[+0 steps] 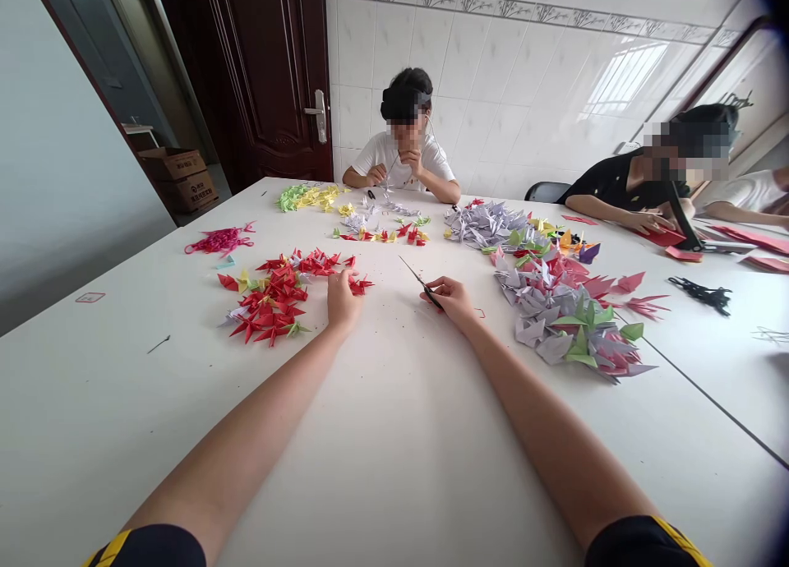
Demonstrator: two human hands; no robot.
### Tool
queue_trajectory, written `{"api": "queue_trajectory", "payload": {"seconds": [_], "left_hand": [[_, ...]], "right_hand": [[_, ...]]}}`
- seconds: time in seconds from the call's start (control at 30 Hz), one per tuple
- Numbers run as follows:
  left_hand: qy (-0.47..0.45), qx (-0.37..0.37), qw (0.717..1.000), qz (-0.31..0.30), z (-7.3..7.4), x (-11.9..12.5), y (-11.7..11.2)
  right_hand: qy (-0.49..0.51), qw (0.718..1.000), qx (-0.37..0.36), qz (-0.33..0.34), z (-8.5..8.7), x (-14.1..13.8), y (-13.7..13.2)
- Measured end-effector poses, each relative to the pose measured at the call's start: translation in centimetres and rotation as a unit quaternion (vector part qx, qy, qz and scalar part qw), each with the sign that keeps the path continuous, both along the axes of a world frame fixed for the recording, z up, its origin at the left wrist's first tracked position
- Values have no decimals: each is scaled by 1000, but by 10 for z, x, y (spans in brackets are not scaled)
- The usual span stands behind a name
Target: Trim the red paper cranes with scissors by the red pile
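Observation:
My left hand [343, 300] is closed at the right edge of a loose pile of folded paper cranes [274, 304], mostly red. A red paper crane [361, 286] pokes out beyond its fingertips; the fingers themselves are partly hidden. My right hand [451, 296] grips a long, thin, pointed tool [419, 278], dark toward the grip, its tip aimed up and left. Right of that hand lies a big heap of lilac, pink and green paper cranes [555, 312].
Behind are a short row of mixed cranes [385, 234], yellow-green cranes [308, 195] and a pink bundle [220, 238]. A black bundle [703, 294] lies right. One person [400, 156] sits opposite; another [641, 189] handles red paper beside a paper cutter [681, 218].

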State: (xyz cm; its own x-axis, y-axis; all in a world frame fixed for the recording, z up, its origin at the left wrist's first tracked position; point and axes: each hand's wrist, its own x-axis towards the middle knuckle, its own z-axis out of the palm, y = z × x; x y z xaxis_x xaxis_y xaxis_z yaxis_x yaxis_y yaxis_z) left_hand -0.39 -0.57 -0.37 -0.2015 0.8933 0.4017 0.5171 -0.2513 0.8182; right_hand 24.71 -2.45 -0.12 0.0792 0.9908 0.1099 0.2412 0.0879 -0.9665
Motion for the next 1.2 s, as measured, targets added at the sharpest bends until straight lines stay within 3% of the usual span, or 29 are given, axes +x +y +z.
{"api": "queue_trajectory", "payload": {"seconds": [0.4, 0.6, 0.93, 1.2], "left_hand": [[-107, 77, 990, -55, 10, 5, -5], [-180, 61, 980, -66, 14, 7, -8], [-257, 12, 956, -141, 18, 10, -13], [-283, 2, 950, -132, 15, 9, -9]], "right_hand": [[19, 1000, 7, 14, 3, -1, -2], [47, 996, 19, 74, 6, -3, -6], [52, 996, 5, 67, 8, -4, -6], [58, 996, 5, 72, 8, -4, -6]]}}
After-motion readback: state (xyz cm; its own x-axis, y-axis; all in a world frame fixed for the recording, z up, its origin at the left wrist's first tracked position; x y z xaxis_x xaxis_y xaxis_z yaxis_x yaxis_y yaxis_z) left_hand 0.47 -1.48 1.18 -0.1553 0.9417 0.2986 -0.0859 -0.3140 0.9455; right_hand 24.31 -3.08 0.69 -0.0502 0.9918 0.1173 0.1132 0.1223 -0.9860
